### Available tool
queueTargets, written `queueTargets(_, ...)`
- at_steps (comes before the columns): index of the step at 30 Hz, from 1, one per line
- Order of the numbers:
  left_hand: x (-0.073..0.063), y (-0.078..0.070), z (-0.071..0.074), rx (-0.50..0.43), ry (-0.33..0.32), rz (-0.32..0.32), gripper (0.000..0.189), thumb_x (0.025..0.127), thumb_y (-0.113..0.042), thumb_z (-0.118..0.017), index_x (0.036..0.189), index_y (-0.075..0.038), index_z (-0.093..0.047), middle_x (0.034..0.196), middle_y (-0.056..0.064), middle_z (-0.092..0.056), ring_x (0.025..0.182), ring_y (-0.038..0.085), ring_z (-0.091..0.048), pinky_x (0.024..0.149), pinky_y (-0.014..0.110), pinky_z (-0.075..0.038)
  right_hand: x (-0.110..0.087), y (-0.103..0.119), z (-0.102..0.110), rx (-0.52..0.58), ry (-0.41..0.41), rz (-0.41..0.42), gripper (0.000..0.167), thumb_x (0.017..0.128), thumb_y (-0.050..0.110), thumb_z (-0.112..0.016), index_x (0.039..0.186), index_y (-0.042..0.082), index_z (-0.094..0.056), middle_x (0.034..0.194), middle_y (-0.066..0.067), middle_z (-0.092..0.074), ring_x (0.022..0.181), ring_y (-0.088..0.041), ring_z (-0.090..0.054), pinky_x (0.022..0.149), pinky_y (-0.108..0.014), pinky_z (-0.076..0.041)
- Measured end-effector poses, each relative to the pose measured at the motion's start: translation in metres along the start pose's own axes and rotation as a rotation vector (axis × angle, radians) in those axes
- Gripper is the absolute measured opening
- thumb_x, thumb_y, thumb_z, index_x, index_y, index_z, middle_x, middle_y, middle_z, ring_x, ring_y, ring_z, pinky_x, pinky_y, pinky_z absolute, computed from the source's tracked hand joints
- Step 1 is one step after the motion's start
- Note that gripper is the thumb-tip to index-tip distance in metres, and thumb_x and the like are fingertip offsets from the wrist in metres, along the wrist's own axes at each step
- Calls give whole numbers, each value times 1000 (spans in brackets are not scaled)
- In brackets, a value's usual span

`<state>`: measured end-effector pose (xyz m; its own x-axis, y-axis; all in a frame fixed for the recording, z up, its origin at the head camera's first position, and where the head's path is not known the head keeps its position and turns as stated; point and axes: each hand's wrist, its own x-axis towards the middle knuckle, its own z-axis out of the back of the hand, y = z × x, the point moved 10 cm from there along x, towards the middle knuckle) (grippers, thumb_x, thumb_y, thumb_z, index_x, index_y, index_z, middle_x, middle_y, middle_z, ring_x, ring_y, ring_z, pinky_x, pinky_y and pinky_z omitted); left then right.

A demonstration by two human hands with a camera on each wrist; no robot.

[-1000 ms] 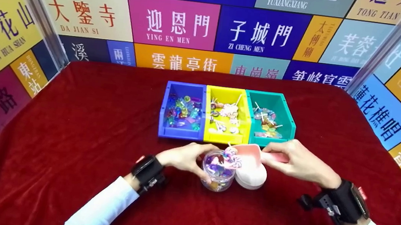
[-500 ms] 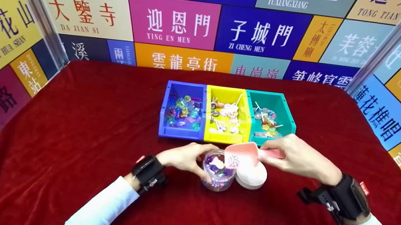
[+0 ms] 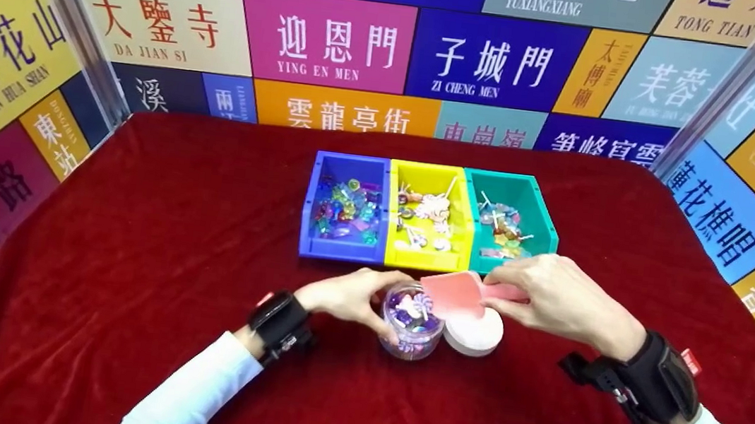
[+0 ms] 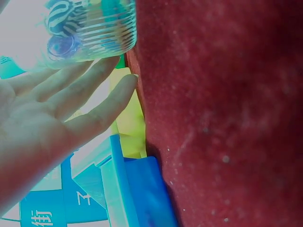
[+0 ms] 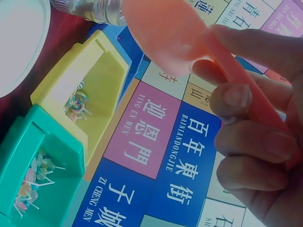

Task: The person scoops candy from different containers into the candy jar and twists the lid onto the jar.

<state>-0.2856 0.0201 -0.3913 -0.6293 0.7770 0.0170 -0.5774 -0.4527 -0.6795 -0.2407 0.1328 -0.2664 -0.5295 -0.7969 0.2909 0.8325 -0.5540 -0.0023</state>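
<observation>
My left hand (image 3: 349, 301) holds a clear jar (image 3: 410, 347) by its left side, thumb in front and fingers behind. Swirl-patterned and purple candy pieces fill the jar, which the left wrist view shows as a ribbed jar (image 4: 106, 35) above my fingers (image 4: 90, 90). A pink scoop (image 3: 453, 294) hangs tilted over the jar's right rim, its underside facing up. My right hand (image 3: 553, 296) grips the scoop's handle (image 5: 251, 90), with the fingers curled round it. No candy shows in the scoop; its hollow side is hidden in the head view.
A white round lid (image 3: 474, 333) lies right of the jar. Behind stand three joined bins, blue (image 3: 341, 250), yellow (image 3: 425, 259) and green (image 3: 545, 238), with small candies and lollipops inside. Red cloth (image 3: 206, 221) covers the table, and a printed wall (image 3: 326, 42) rises behind.
The scoop has tipped over until its underside shows, and its swirl candy has dropped into the jar. My right hand has rotated with it; my left hand stays put.
</observation>
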Motion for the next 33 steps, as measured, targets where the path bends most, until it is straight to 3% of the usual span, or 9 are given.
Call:
queueTargets(13,0,1,1,26,-8,9,75,68,-30,-77,129,-5,-41,123,7,-53,105,15,-52,85,29,-47,-3,-9,14,38,-107,-26,13,72,24,-73,78,13,-67,64,11,-57,54,0,-46,50,-19,-41)
queueTargets(21,0,0,1,30,-7,0,77,68,-29,-77,130,-3,-40,124,9,-52,106,16,-51,89,31,-44,-8,-28,6,227,-80,-107,13,75,21,-71,86,14,-69,71,11,-61,56,1,-47,53,-11,-39)
queueTargets(26,0,0,1,21,-4,-5,77,68,-30,-77,131,-5,-40,124,8,-52,106,15,-50,88,32,-45,-15,-45,-2,367,-77,-193,16,77,19,-69,92,13,-70,79,8,-65,58,-2,-48,54,-12,-39)
queueTargets(33,-5,1,16,-99,-37,-5,75,72,-30,-73,131,0,-38,124,14,-51,111,22,-51,89,35,-45,-20,-69,-8,531,-134,-312,11,79,14,-66,90,13,-70,81,5,-66,69,-6,-55,61,-15,-45)
